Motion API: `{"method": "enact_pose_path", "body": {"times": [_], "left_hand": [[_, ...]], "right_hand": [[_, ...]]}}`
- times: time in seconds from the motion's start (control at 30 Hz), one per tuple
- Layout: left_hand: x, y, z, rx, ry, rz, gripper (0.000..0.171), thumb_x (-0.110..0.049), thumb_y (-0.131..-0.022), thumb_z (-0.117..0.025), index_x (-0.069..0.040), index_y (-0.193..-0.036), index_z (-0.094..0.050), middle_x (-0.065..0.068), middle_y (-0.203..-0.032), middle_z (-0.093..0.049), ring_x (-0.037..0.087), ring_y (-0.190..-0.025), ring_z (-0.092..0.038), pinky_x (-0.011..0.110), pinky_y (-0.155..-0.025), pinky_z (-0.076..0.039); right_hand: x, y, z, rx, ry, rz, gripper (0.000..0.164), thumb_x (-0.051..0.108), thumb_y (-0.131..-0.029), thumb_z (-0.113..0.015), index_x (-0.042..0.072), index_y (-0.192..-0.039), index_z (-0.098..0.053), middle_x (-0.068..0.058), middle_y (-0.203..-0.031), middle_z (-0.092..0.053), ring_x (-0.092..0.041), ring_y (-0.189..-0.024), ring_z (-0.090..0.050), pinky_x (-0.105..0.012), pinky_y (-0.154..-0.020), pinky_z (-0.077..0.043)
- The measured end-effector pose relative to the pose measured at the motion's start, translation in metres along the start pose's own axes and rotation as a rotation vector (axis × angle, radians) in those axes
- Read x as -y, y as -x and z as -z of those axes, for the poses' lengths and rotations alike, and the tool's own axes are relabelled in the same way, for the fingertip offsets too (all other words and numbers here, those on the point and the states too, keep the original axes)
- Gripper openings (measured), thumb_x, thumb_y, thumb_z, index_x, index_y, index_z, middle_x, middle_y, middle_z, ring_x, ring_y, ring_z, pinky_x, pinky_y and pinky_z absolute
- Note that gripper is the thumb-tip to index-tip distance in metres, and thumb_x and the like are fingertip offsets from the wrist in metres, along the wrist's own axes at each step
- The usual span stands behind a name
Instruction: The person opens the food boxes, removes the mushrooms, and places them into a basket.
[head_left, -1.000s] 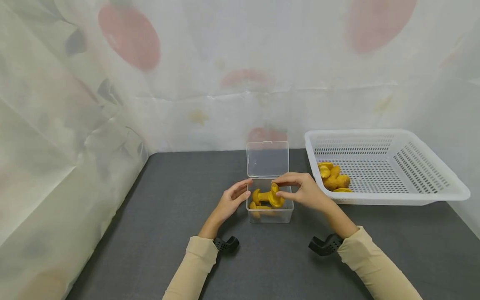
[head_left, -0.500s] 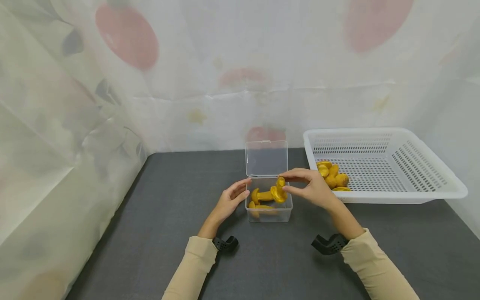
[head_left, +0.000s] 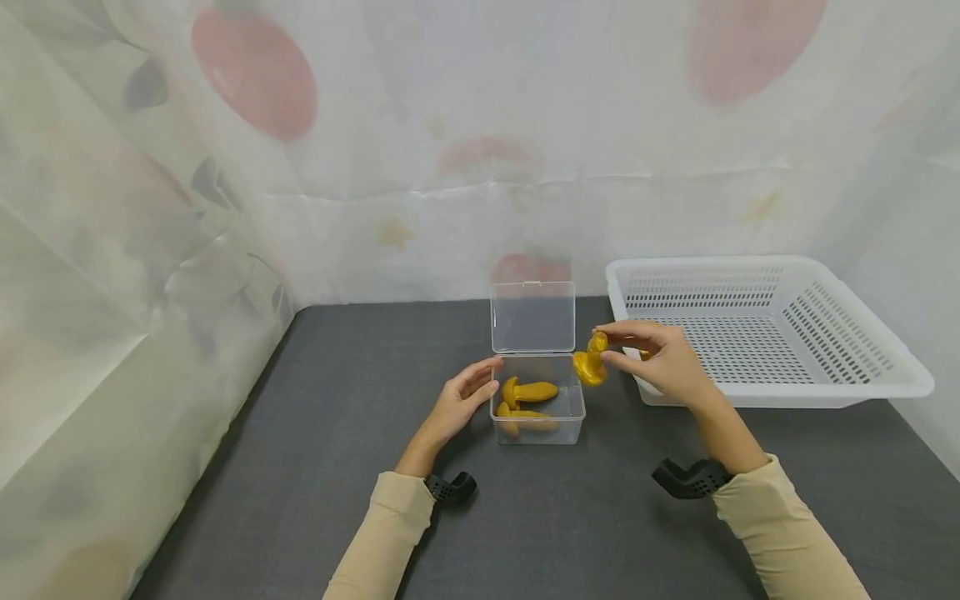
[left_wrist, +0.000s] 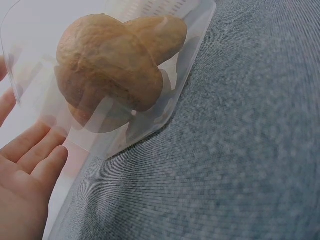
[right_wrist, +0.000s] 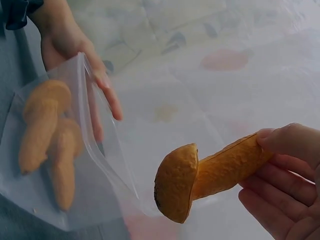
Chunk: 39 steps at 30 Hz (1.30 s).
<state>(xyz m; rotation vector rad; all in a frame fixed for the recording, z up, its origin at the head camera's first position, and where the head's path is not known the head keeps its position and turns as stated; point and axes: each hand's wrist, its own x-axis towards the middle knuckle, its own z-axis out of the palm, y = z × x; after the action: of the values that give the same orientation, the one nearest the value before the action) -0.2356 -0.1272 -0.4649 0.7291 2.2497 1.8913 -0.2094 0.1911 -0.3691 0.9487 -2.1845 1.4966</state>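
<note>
My right hand [head_left: 663,358] pinches a yellow-brown mushroom [right_wrist: 212,177] by the stem end between thumb and fingers. The mushroom hangs cap outward in the air, just right of the clear plastic box [head_left: 577,408]. Two more mushrooms [head_left: 536,392] lie side by side in that box, caps toward the left. The box lid [head_left: 532,318] stands raised at the back. Against the left wall of the box rests my left hand [head_left: 457,404], its fingers extended; the left wrist view shows these fingers [left_wrist: 42,150] fairly straight beside the clear wall.
A white perforated basket [head_left: 787,392] stands at the back right. More mushrooms lie in its left end, mostly hidden behind my right hand. A grey cloth [head_left: 375,358] covers the table, and a printed curtain [head_left: 420,242] hangs behind it.
My right hand has lifted the mushroom up out of the box and carried it right, toward the basket. The left hand has stayed at the box's left side.
</note>
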Motion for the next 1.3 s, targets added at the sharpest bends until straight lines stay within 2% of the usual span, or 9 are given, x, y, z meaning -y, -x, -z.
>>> {"method": "enact_pose_path", "body": {"times": [0.1, 0.2, 0.33, 0.6, 0.77, 1.07, 1.3], "left_hand": [[0.000, 0.000, 0.000, -0.003, -0.002, -0.003, 0.044, -0.013, -0.099, -0.053, -0.005, -0.142, -0.046, 0.020, -0.149, -0.045, 0.035, -0.141, -0.040, 0.051, -0.117, -0.033], [0.000, 0.000, 0.000, -0.001, -0.001, -0.002, 0.044, -0.011, -0.099, -0.053, -0.004, -0.142, -0.045, 0.020, -0.149, -0.045, 0.035, -0.142, -0.040, 0.051, -0.117, -0.034], [-0.001, 0.000, -0.001, -0.001, -0.003, 0.005, 0.044, -0.011, -0.099, -0.052, -0.004, -0.142, -0.045, 0.020, -0.150, -0.044, 0.035, -0.142, -0.039, 0.051, -0.117, -0.033], [0.000, 0.000, -0.001, 0.001, -0.032, -0.008, 0.044, -0.013, -0.100, -0.051, -0.006, -0.142, -0.045, 0.019, -0.149, -0.045, 0.035, -0.142, -0.040, 0.050, -0.117, -0.033], [-0.001, 0.001, -0.001, -0.001, -0.031, -0.017, 0.044, -0.013, -0.100, -0.052, -0.005, -0.142, -0.045, 0.019, -0.148, -0.045, 0.035, -0.141, -0.040, 0.050, -0.117, -0.033], [-0.001, 0.001, -0.001, -0.009, -0.024, -0.018, 0.044, -0.011, -0.099, -0.052, -0.004, -0.142, -0.045, 0.021, -0.148, -0.045, 0.036, -0.141, -0.040, 0.050, -0.116, -0.033], [-0.001, 0.001, -0.001, -0.006, -0.030, -0.018, 0.044, -0.013, -0.099, -0.053, -0.004, -0.142, -0.045, 0.020, -0.149, -0.045, 0.035, -0.141, -0.040, 0.049, -0.116, -0.034]], "right_hand": [[0.001, 0.002, 0.007, -0.023, 0.003, -0.017, 0.033, -0.019, -0.076, -0.068, -0.017, -0.109, -0.063, 0.030, -0.108, -0.064, 0.014, -0.099, -0.062, -0.006, -0.083, -0.053], [0.001, 0.005, 0.015, -0.048, -0.038, -0.017, 0.034, -0.022, -0.074, -0.066, -0.020, -0.108, -0.062, 0.026, -0.108, -0.067, 0.010, -0.097, -0.065, -0.008, -0.082, -0.054], [0.000, 0.008, 0.025, -0.080, -0.045, -0.013, 0.034, -0.021, -0.075, -0.067, -0.019, -0.108, -0.063, 0.023, -0.107, -0.070, 0.008, -0.095, -0.067, -0.008, -0.081, -0.054], [-0.002, 0.016, 0.046, -0.124, 0.002, 0.037, 0.034, -0.024, -0.074, -0.065, -0.019, -0.108, -0.062, 0.021, -0.111, -0.070, 0.007, -0.100, -0.066, -0.007, -0.086, -0.052], [-0.001, 0.019, 0.056, -0.176, 0.039, -0.008, 0.034, -0.026, -0.073, -0.064, -0.018, -0.106, -0.064, 0.020, -0.108, -0.071, 0.006, -0.098, -0.067, -0.007, -0.085, -0.052], [-0.005, 0.032, 0.075, -0.205, 0.163, -0.103, 0.035, -0.020, -0.077, -0.065, -0.015, -0.112, -0.064, 0.030, -0.108, -0.066, 0.014, -0.097, -0.063, -0.001, -0.082, -0.049], [-0.010, 0.043, 0.089, -0.245, 0.168, -0.136, 0.036, -0.019, -0.078, -0.065, -0.015, -0.113, -0.063, 0.030, -0.106, -0.067, 0.014, -0.095, -0.065, -0.002, -0.080, -0.050]]}}
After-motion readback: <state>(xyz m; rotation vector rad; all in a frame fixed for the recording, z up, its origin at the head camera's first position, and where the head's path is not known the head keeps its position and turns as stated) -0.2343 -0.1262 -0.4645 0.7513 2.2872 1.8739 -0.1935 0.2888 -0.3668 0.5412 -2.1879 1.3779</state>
